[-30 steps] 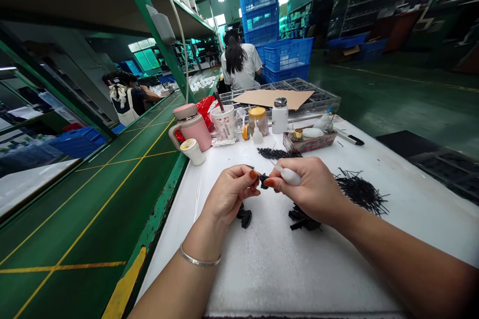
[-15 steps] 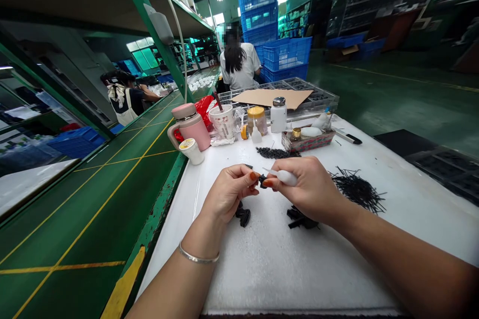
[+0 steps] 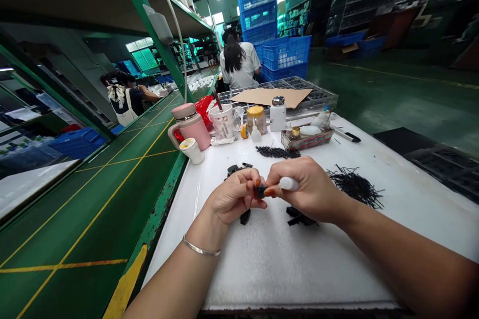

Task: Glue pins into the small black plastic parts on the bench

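Note:
My left hand (image 3: pixel 232 200) and my right hand (image 3: pixel 305 189) meet over the white table (image 3: pixel 277 259), both pinching a small black plastic part (image 3: pixel 259 190) between their fingertips. A small white squeeze bottle (image 3: pixel 289 183) also lies in my right hand. More black parts (image 3: pixel 300 218) sit under my right wrist, one (image 3: pixel 245 216) under my left hand and a few (image 3: pixel 235 168) just beyond it. A heap of thin black pins (image 3: pixel 354 187) lies to the right.
At the table's far edge stand a pink mug (image 3: pixel 191 126), a small white cup (image 3: pixel 192 150), a clear cup (image 3: pixel 223 122), jars, a white bottle (image 3: pixel 278 114) and a small box (image 3: pixel 307 138). A green conveyor (image 3: pixel 112 174) runs along the left. Two people sit further back near blue crates (image 3: pixel 286 54).
Both hands have drawn slightly nearer and lower, the fingertips closing tighter around the black part. A few black parts beyond my left hand have come into sight.

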Tool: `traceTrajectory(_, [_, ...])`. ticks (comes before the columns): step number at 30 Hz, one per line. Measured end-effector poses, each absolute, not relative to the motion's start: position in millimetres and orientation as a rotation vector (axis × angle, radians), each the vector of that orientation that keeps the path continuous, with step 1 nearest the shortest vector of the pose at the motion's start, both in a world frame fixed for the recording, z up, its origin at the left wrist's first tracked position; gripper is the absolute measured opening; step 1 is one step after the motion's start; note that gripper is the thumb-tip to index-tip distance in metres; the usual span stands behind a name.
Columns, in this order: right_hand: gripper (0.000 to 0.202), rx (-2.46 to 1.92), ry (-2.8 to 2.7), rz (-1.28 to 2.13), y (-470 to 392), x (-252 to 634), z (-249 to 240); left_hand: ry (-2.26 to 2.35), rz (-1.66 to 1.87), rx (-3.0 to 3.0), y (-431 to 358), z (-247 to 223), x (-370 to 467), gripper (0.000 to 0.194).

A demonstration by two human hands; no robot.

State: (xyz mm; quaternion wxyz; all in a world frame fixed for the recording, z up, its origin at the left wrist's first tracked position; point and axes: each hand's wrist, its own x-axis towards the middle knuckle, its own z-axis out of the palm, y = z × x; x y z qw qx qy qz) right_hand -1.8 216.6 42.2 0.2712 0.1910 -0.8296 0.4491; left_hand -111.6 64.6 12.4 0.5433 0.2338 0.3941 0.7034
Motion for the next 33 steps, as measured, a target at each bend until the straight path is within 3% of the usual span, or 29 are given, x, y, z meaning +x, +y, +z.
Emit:
traceTrajectory(6, [0.014,0.546,-2.226,1.019,216.9,-1.0,43.8,0.923,1.667,0.536,65.1,10.6,-113.3,0.045])
traceTrajectory(11, [0.011,0.447,-2.258,1.096,214.7,0.7,44.0,0.943,1.671,0.54,64.9,9.6,-114.1,0.043])
traceTrajectory(16, [0.022,0.181,-2.333,1.517,210.7,-0.1,47.3,1.01,1.68,0.528,65.2,10.0,-114.9,0.049])
traceTrajectory(20, [0.018,0.058,-2.273,1.976,208.4,-1.8,48.6,1.018,1.627,0.533,65.4,10.8,-116.0,0.052])
traceTrajectory(28, [0.009,0.203,-2.348,1.131,205.4,2.5,43.5,1.106,1.623,0.414,63.1,10.3,-117.3,0.04])
traceTrajectory(30, [0.012,0.163,-2.395,1.169,207.7,1.5,44.5,1.116,1.624,0.399,63.3,10.1,-117.3,0.04])
traceTrajectory(33, [0.016,0.067,-2.427,1.573,212.6,-2.2,45.0,1.102,1.612,0.421,64.0,10.1,-116.8,0.047])
